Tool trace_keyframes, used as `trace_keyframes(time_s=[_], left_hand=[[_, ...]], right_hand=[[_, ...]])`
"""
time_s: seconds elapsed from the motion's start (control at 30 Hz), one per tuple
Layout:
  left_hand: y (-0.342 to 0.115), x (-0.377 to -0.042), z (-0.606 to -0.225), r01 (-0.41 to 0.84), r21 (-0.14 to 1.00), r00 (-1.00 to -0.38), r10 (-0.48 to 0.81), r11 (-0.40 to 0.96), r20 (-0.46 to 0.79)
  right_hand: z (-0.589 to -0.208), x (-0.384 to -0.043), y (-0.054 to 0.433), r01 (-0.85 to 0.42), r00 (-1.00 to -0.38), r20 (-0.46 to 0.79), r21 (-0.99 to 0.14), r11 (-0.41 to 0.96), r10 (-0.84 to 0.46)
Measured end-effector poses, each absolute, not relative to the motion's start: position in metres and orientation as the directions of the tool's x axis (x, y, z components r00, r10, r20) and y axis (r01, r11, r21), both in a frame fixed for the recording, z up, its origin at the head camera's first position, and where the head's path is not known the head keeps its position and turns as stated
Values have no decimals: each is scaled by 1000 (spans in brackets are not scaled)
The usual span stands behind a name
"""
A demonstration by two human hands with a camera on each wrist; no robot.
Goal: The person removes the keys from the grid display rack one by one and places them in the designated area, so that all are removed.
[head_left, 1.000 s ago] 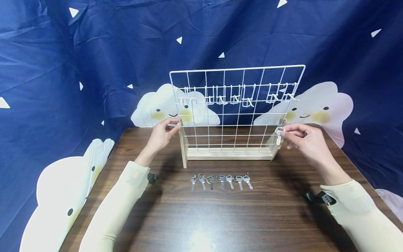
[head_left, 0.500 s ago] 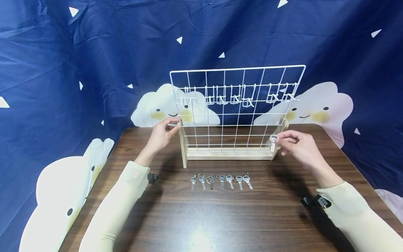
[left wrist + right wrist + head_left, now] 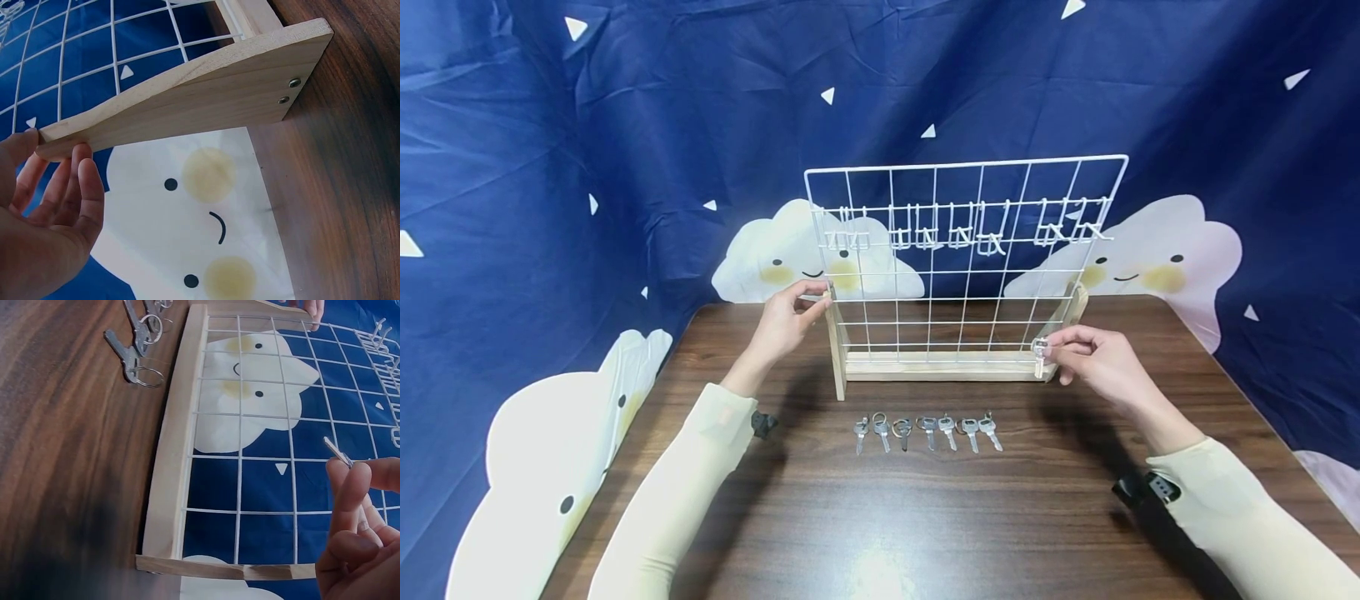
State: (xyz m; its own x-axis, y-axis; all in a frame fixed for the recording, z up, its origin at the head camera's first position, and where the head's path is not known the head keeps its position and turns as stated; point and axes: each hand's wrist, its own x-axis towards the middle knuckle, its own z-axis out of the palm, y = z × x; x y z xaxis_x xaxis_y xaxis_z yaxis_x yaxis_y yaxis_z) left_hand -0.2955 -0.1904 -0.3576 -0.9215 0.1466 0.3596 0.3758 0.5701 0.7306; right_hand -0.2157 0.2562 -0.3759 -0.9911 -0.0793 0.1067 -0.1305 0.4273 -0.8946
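A white wire grid rack (image 3: 966, 271) stands upright in a wooden base (image 3: 947, 367). My left hand (image 3: 784, 321) pinches the upper end of the rack's left wooden side piece (image 3: 187, 94); the left wrist view shows thumb and fingertips on it. Between thumb and fingers of my right hand (image 3: 1097, 358) is a key (image 3: 1039, 357), hanging blade down in front of the base's right end. In the right wrist view this key (image 3: 336, 451) shows only in part. Several white hooks (image 3: 958, 233) hang along the grid's upper part.
Several keys with rings (image 3: 928, 429) lie in a row on the dark wooden table (image 3: 880, 508), in front of the base. Behind the table hangs a blue cloth (image 3: 760, 100) with white triangles and smiling clouds.
My right hand has moved down and to the left with the key, from beside the right wooden side piece to lower in front of it. The left hand has stayed put.
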Motion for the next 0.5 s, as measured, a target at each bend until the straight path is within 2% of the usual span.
trace_keyframes(time_s=[0.5], left_hand=[[-191, -296, -358, 378, 728, -921, 151, 572, 359]], right_hand=[[-389, -214, 256, -82, -991, 25, -891, 446, -133]])
